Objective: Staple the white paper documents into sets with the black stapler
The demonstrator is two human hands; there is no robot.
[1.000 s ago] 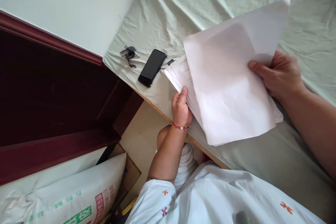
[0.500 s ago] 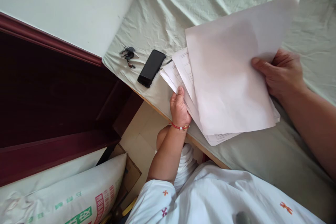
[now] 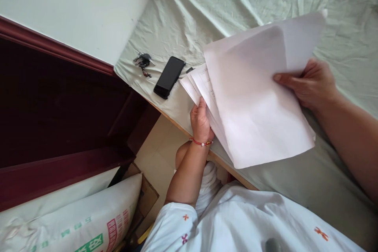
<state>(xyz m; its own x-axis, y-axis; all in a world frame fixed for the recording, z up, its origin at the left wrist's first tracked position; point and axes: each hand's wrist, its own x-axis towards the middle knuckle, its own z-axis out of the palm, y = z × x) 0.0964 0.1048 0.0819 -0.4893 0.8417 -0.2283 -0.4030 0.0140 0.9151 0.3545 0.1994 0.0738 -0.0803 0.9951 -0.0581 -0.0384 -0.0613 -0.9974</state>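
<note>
Papers (image 3: 251,110) stretch between left hand (image 3: 201,122) and right hand (image 3: 315,84), each pinching one side.

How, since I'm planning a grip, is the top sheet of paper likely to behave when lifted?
The top sheet would probably flop, as its lower edge bows slightly while the right hand holds its side. It's likely light, looking thin and held under one thumb. It may slide over the papers beneath, whose edges are fanned out.
</note>
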